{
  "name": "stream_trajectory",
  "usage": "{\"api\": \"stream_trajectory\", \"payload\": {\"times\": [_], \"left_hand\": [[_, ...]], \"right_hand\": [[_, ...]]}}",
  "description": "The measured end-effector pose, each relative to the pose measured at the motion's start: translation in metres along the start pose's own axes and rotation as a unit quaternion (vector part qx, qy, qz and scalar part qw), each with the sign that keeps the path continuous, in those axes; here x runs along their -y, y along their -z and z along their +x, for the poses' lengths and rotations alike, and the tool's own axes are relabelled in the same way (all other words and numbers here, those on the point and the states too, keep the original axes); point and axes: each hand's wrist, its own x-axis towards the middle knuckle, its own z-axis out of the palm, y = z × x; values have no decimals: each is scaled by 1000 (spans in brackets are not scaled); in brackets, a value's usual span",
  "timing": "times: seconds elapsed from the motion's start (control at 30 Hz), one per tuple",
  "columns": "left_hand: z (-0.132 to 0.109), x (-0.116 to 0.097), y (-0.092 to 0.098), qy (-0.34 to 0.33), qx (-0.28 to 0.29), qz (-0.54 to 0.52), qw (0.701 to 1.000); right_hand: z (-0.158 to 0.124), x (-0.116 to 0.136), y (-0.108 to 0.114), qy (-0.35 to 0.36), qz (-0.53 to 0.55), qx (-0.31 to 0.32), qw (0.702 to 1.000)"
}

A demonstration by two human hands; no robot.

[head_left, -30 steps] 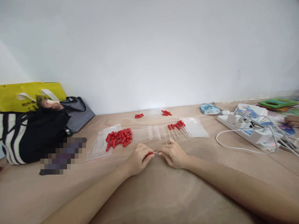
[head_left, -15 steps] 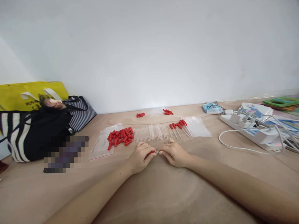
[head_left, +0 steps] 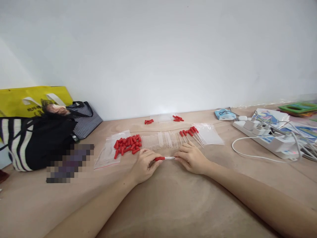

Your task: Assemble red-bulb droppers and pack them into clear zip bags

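A small dropper (head_left: 165, 158), with a clear tube and a red rubber bulb, is held level just above the tan table. My left hand (head_left: 143, 165) pinches its red bulb end. My right hand (head_left: 192, 158) pinches the tip of the clear tube. Behind my hands lies a row of several clear tubes (head_left: 159, 140). A pile of loose red bulbs (head_left: 127, 145) rests on a clear plastic bag to the left. Several assembled droppers (head_left: 192, 134) lie to the right beside another clear bag (head_left: 210, 134).
Striped and black bags (head_left: 37, 138) and a yellow bag (head_left: 27, 100) stand at the left against the wall. A white power strip (head_left: 269, 140) with plugs and cables lies at the right. More red bulbs and tubes (head_left: 164, 119) sit near the wall.
My hands have drawn apart, so the whole dropper now shows between them. It has risen slightly toward the row of tubes.
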Motion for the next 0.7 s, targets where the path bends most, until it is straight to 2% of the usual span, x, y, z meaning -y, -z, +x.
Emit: {"api": "stream_trajectory", "payload": {"times": [0.07,0.17,0.27,0.37,0.47,0.6,0.7], "left_hand": [[-1,0,0,32,-27,14,999],[-1,2,-2,87,-77,16,993],[0,2,-3,104,-64,-2,992],[0,1,-4,92,-41,-3,995],[0,1,-4,92,-30,-1,995],[-1,1,-3,106,-12,-8,994],[-1,1,-3,114,-2,-7,993]], "right_hand": [[0,-3,0,-18,-26,-13,999],[0,-15,-1,-128,-37,-62,989],[2,-33,-3,-272,-34,-93,957],[8,-46,-6,-372,-50,-78,923],[13,-49,-11,-412,-83,-49,906],[14,-46,-18,-424,-96,-13,901],[15,-55,-16,-434,-80,-7,897]]}}
